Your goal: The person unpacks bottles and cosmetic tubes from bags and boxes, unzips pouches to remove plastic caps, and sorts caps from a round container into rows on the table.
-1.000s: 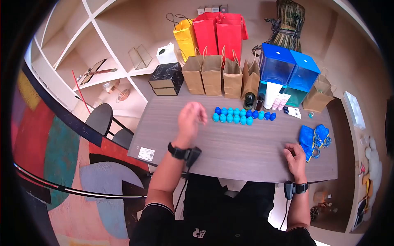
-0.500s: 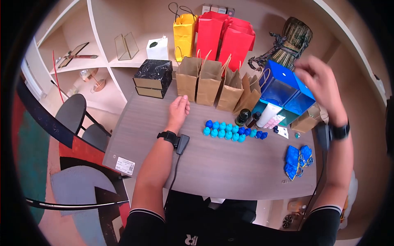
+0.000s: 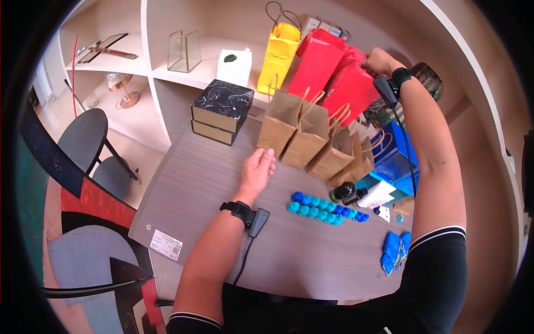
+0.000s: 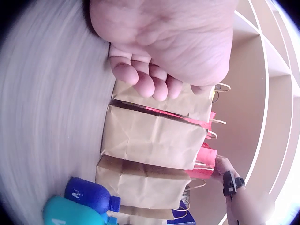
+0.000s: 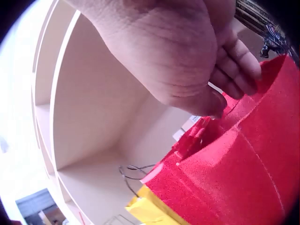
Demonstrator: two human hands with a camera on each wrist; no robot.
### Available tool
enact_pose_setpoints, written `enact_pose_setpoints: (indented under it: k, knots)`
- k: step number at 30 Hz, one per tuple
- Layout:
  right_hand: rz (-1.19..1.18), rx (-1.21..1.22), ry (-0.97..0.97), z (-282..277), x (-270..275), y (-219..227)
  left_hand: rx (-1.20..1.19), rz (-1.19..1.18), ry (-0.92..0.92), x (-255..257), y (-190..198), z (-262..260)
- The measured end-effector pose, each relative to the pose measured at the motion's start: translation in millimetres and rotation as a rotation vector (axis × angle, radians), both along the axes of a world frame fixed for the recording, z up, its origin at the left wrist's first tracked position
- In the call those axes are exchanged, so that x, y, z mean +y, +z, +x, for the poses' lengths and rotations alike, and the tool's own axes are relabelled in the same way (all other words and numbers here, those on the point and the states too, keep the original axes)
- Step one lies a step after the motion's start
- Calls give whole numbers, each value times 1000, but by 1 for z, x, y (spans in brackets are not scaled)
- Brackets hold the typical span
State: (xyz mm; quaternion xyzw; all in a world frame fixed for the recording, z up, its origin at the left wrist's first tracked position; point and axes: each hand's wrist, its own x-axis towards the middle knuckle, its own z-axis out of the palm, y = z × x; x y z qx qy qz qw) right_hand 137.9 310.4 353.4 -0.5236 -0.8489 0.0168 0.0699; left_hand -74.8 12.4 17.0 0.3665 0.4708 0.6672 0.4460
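Observation:
My right hand [image 3: 380,62] reaches to the top of the right-hand red paper bag [image 3: 351,89] at the back. In the right wrist view its thumb and relaxed fingers [image 5: 236,75] overlap the bag's mouth, with a gap showing between thumb and fingers. Loosely curled and holding nothing, my left hand [image 3: 257,173] rests over the table close to the leftmost brown paper bag [image 3: 278,125]. A second red bag [image 3: 316,64] stands just left of the one by my right hand.
Small blue and teal bottles [image 3: 317,209] line the table's middle. Dark bottles [image 3: 347,193] and blue boxes [image 3: 396,150] stand to the right, beside more brown bags. A black marbled box [image 3: 222,100] and yellow bag [image 3: 280,53] are at back left; blue folded bags [image 3: 392,251] lie right.
My right hand has risen from the table's right side, past the blue boxes, to the red bag. My left hand has stayed near the brown bags while the head view tilted and shifted.

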Motion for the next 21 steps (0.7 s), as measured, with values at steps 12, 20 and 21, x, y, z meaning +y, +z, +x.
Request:
enact_pose_setpoints:
  k: [12,20,21]
  knots:
    - [-530,256,-206,23,109,-69,0,5,-9,0,1,3]
    - [-273,62,124,17,71,-66,-18,36,-7,1,-2,3]
    - [-274,57,123,15,77,-58,1,36,-3,1,-1,3]
